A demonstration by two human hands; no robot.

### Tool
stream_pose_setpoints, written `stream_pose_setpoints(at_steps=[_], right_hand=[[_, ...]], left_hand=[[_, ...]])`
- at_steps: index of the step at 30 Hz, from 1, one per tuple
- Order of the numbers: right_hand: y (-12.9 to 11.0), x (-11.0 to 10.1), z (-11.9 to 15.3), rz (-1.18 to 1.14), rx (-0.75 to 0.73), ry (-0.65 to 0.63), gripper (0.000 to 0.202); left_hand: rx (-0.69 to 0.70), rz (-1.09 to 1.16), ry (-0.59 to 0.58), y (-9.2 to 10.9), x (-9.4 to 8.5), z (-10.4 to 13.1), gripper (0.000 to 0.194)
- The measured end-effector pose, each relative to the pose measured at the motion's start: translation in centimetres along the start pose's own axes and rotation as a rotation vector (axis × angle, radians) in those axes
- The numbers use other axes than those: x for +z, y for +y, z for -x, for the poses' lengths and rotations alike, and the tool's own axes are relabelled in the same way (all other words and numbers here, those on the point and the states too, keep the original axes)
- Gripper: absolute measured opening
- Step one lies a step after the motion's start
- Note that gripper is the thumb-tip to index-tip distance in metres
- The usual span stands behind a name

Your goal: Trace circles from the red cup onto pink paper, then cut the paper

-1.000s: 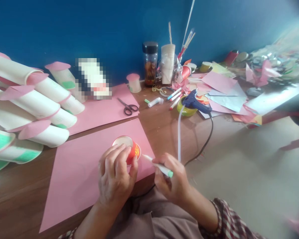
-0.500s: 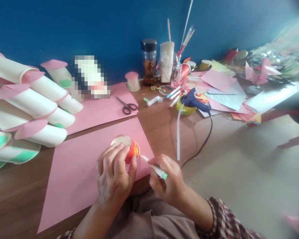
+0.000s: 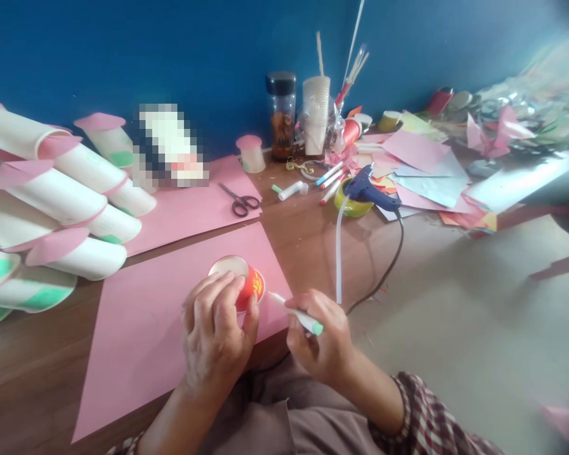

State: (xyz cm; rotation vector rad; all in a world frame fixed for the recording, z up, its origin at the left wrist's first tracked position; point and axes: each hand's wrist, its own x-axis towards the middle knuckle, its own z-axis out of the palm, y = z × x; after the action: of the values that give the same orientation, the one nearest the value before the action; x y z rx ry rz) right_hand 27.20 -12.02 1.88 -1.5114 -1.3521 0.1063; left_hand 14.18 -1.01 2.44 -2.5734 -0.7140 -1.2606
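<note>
A red paper cup [image 3: 251, 289] with yellow markings lies tilted on a large pink sheet [image 3: 142, 322], its white inside facing up and left. My left hand [image 3: 220, 322] is wrapped over the cup, with the thumb at its lower right side. Between the thumb and fingers of my right hand [image 3: 320, 335] is a white marker [image 3: 306, 320] with a green end. The marker's tip points at the cup's base, close to the pink sheet; whether it touches is too small to tell.
Black scissors [image 3: 241, 203] rest on more pink paper behind. White cup towers [image 3: 90, 208] stand at the left. A blue glue gun [image 3: 370, 189] lies on a yellow-green roll, its cord trailing right of my hand. A jar [image 3: 282, 120] and stacked cups [image 3: 317, 117] stand at the wall.
My right hand and the marker have shifted slightly to the right, a little away from the cup. My left hand keeps its hold on the cup.
</note>
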Motion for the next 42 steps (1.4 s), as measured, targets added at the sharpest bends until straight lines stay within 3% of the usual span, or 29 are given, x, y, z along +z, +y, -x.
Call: stream_pose_setpoints(at_steps=[13, 22, 34, 42], right_hand=[[-0.4, 0.54, 0.66, -0.004, -0.05, -0.081, 0.016], [0.31, 0.15, -0.17, 0.054, 0.02, -0.016, 0.016], [-0.02, 0.32, 0.59, -0.031, -0.023, -0.074, 0.018], [0.19, 0.16, -0.02, 0.018, 0.025, -0.014, 0.017]], left_hand=[[-0.009, -0.017, 0.007, -0.09, -0.01, 0.1, 0.052], [-0.002, -0.006, -0.015, -0.07, -0.22, -0.07, 0.053], [0.004, -0.019, -0.01, -0.05, -0.15, 0.06, 0.054], [-0.001, -0.011, -0.02, -0.04, -0.23, -0.06, 0.054]])
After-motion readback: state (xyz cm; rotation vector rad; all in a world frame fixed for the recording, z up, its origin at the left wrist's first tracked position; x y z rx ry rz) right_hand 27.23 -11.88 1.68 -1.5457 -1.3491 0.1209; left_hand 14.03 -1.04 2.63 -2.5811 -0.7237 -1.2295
